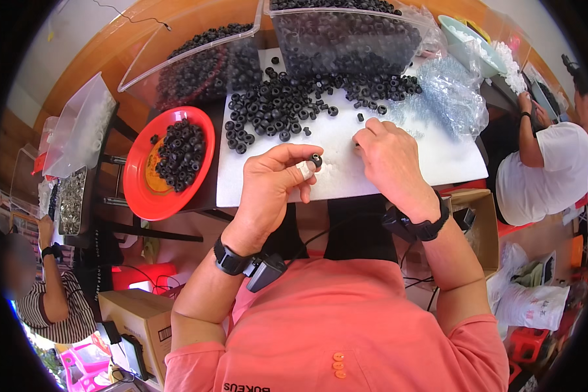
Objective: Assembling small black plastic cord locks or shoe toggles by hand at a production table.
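White board (258,179): black beads (268,117), bin (356,52), plastic bag (452,88).

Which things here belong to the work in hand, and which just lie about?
In use:
black part, pinched in left hand
loose black parts on white board
red plate of black parts
clear bins holding more

Apparently lying about:
crumpled clear plastic
cardboard box, lower left
white plastic bag, lower right

A workshop; clear bins (189,59) full of black parts (268,112), cardboard boxes (136,325), co-workers (545,166) on either side
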Demonstrator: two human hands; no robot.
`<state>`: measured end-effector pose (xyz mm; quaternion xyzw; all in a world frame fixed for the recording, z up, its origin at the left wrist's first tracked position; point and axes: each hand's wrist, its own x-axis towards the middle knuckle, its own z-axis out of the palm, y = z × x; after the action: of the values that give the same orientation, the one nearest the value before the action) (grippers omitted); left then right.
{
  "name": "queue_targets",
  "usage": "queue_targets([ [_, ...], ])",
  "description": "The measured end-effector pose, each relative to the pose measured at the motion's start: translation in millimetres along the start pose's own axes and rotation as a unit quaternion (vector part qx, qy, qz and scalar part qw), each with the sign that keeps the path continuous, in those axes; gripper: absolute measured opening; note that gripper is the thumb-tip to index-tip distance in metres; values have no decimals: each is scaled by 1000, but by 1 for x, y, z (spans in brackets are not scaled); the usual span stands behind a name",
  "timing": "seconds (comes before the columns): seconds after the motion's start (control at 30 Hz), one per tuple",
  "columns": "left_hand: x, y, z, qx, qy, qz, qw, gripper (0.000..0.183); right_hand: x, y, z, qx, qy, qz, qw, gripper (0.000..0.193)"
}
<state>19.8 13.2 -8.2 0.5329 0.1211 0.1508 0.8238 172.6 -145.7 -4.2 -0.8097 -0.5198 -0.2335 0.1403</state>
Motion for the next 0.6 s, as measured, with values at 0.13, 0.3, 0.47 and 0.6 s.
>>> queue_targets([
  [0.13, 2, -2, 0, 23, 3, -2, 1000, 20, -1, 2, 0, -27, 27, -31, 999, 6],
  [0.3, -2, 1, 4, 37, 14, -23, 999, 19, 1, -12, -12, 427, 43, 106, 897, 14],
  [0.47, 1, -1, 6, 52, 20, -15, 998, 17, 7, -28, -8, 528, 51, 100, 842, 14],
  [0.6, 1, 0, 7, 75, 16, -20, 997, 18, 9, -32, -4, 519, 64, 77, 849, 13],
])
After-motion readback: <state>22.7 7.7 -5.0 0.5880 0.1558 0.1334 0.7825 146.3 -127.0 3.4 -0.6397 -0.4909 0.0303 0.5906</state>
